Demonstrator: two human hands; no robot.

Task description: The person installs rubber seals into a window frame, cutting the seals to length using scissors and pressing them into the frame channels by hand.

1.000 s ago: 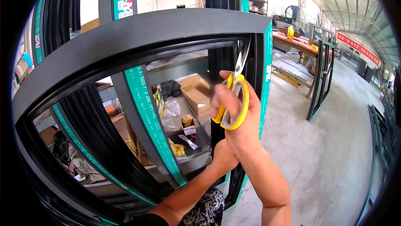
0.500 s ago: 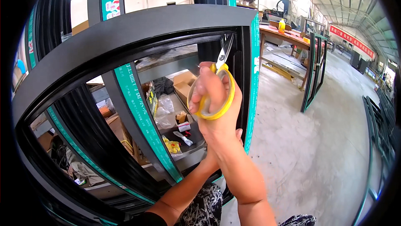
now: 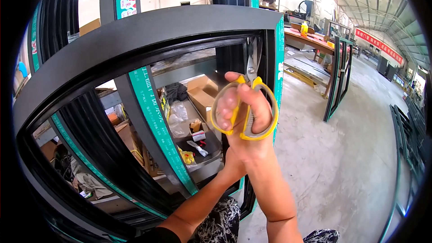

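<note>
My right hand (image 3: pixel 255 108) is closed through the handle loops of scissors (image 3: pixel 252 69) with yellow-and-grey grips. The blades point up into the upper right inner corner of a dark grey window frame (image 3: pixel 180 20). Whether they touch the frame or have anything between them, I cannot tell. Behind my right wrist, my left hand (image 3: pixel 235 161) is low beside the frame's right upright, its fingers hidden. Green printed protective film (image 3: pixel 279 54) covers the outer side of that upright.
Through the frame show a cardboard box (image 3: pixel 201 94), a small open carton (image 3: pixel 196 129) and plastic bags on a shelf. Dark profiles with green film (image 3: pixel 157 126) stand behind it. At right are a wooden table (image 3: pixel 310 40), a standing frame (image 3: pixel 337 81) and stacked dark profiles (image 3: pixel 405 148).
My right hand and the scissors have shifted slightly right and turned, so both handle loops now face me. The left forearm stays nearly in place, and the frame appears slightly further right.
</note>
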